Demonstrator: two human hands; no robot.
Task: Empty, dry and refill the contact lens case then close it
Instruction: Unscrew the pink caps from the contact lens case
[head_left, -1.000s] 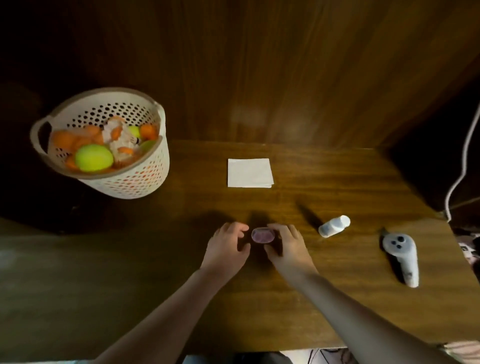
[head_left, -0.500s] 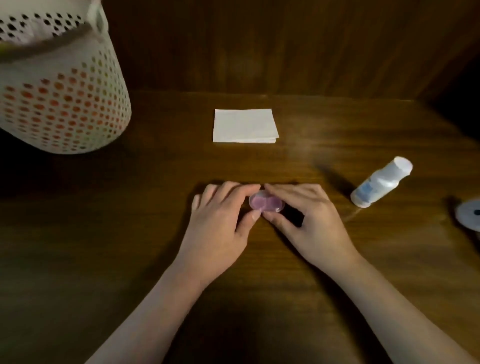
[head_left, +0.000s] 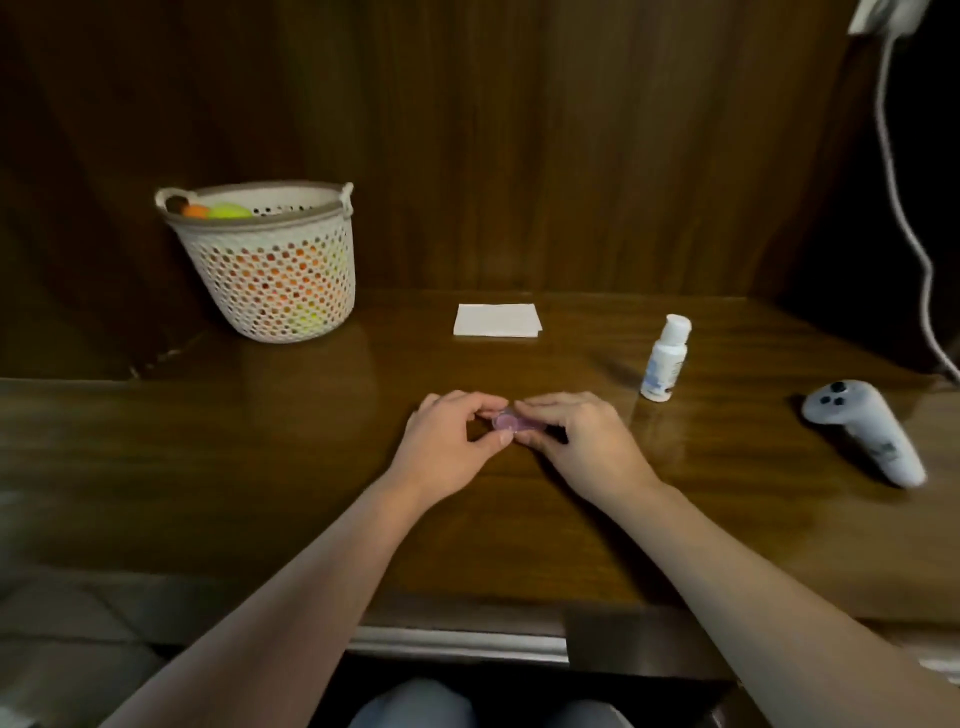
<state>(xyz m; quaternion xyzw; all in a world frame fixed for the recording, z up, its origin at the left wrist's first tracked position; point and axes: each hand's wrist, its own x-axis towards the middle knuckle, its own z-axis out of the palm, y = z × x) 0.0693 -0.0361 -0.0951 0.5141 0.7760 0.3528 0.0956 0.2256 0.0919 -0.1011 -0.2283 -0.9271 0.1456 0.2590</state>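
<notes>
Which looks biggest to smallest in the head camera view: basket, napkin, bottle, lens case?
1. basket
2. napkin and bottle: too close to rank, one flat, one upright
3. lens case, smallest, partly hidden by the left hand and right hand

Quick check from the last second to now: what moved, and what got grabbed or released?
Mostly the head camera moved. One second ago the left hand lay beside the pink lens case, not visibly on it; now it pinches it, like the right hand. Nothing was released. The case stayed on the table, seemingly closed; napkin, bottle, basket and controller stayed put.
</notes>
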